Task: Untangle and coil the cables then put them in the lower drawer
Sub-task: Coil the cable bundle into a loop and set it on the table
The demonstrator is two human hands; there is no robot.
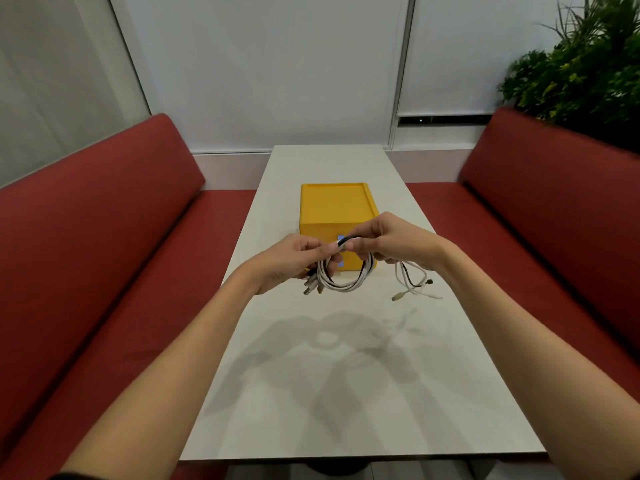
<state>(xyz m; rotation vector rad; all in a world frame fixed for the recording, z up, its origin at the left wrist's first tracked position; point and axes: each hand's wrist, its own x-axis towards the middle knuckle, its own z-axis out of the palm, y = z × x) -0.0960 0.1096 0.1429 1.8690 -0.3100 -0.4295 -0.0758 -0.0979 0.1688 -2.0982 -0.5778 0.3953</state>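
Note:
A bundle of white and black cables (346, 284) hangs in a loose loop above the table, held up between both hands. My left hand (294, 259) pinches the loop's top left, with several plug ends sticking out below it. My right hand (391, 242) grips the loop's top right, and loose cable ends (412, 282) dangle from it toward the table. Right behind the hands stands the yellow drawer box (334, 206), its front mostly hidden by them. Its drawers look closed.
The white table (346, 393) runs lengthwise away from me, with red bench seats (104, 254) along both sides. A green plant (581, 67) stands at the far right behind the right bench. White blinds cover the far wall.

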